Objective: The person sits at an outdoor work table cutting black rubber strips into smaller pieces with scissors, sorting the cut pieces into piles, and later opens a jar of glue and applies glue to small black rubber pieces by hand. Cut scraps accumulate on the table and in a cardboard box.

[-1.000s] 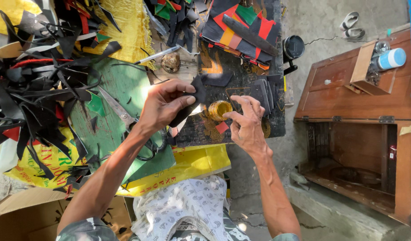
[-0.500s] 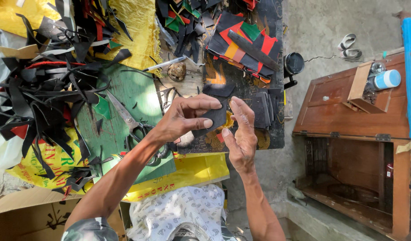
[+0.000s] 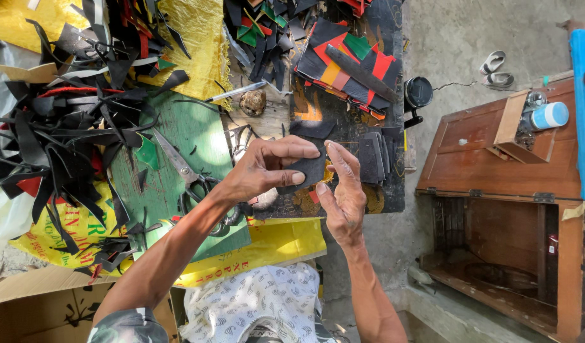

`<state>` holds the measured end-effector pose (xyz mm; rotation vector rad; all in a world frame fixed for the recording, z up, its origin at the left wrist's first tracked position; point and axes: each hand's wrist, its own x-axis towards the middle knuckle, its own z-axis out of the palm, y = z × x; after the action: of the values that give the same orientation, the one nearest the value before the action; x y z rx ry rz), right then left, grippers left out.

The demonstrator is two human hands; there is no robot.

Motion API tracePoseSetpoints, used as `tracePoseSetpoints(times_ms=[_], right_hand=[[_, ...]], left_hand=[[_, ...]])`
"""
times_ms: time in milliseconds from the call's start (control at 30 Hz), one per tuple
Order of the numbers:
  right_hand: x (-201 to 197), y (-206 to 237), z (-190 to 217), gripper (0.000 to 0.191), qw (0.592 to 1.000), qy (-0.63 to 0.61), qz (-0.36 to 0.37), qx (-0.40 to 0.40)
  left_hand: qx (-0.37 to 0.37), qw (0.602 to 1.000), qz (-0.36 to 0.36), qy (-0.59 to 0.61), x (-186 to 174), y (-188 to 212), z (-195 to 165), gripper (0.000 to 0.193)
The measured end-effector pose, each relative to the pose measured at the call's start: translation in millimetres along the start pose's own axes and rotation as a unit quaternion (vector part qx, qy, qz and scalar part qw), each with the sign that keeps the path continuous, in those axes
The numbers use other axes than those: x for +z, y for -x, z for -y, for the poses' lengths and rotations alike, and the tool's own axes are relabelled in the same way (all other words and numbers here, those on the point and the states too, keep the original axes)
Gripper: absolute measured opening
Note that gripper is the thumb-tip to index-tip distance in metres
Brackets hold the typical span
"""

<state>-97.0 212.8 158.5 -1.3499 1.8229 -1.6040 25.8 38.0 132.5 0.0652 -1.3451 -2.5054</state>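
Pinching a small black leather piece point(image 3: 310, 169) in the grip of the left hand point(image 3: 261, 170), thumb below and fingers curled over its upper edge, holding it just above the dark worktop point(image 3: 369, 197). Pressing against the same piece from the other side with the right hand point(image 3: 340, 190), fingers stretched nearly straight, fingertips touching its right edge, palm open rather than closed around it. Sprawling across the left of the view, a big tangle of black strips point(image 3: 57, 140) mixed with red offcuts. Lying under that heap and under the forearms, yellow sacking point(image 3: 267, 244) printed in red. Spreading between heap and worktop, a green cutting board point(image 3: 191, 127) scattered with slivers. Standing at the right, a brown wooden cabinet point(image 3: 489, 152) with a hinged top. Resting near the far end of the worktop, a patchwork panel point(image 3: 349, 63) of black, red, green and orange pieces. Stacking up just right of the hands, a small pile of dark cut pieces point(image 3: 372, 155). Lying on the green board beside the left wrist, scissors point(image 3: 184, 171), blades pointing away. Sitting on the cabinet top, a white and blue tub point(image 3: 550, 115).
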Motion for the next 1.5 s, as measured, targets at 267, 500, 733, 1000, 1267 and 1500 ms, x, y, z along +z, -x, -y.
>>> tracePoseSetpoints(times_ms=[267,500,733,1000,1267,1500], right_hand=[[1.9,4.7,-1.6,0.059,1.0,0.014,-0.004,0.002],[2.0,5.9,6.6,0.053,0.996,0.091,0.0,-0.018],[1.3,6.1,10.2,0.047,0.981,0.185,-0.01,-0.059],[-0.4,6.5,10.9,0.041,0.979,0.177,-0.025,-0.093],[-2.8,-3.9,8.5,0.054,0.995,0.096,-0.008,-0.036],[-46.5,-15.7,-17.4,0.046,0.969,0.134,-0.201,0.052]], left_hand=[[0.006,1.0,-0.009,-0.007,-3.1,-3.7,0.0,0.041],[0.001,0.999,-0.031,-0.016,-2.5,-4.7,-2.3,0.043],[0.003,0.998,-0.056,-0.016,-3.9,-6.2,-2.6,0.04],[0.005,0.999,-0.052,-0.013,-6.0,-7.7,0.4,0.041],[-0.01,1.0,-0.017,0.002,-4.7,-6.3,4.8,0.041],[-0.138,0.972,-0.09,-0.171,-55.7,-34.0,-2.5,0.049]])
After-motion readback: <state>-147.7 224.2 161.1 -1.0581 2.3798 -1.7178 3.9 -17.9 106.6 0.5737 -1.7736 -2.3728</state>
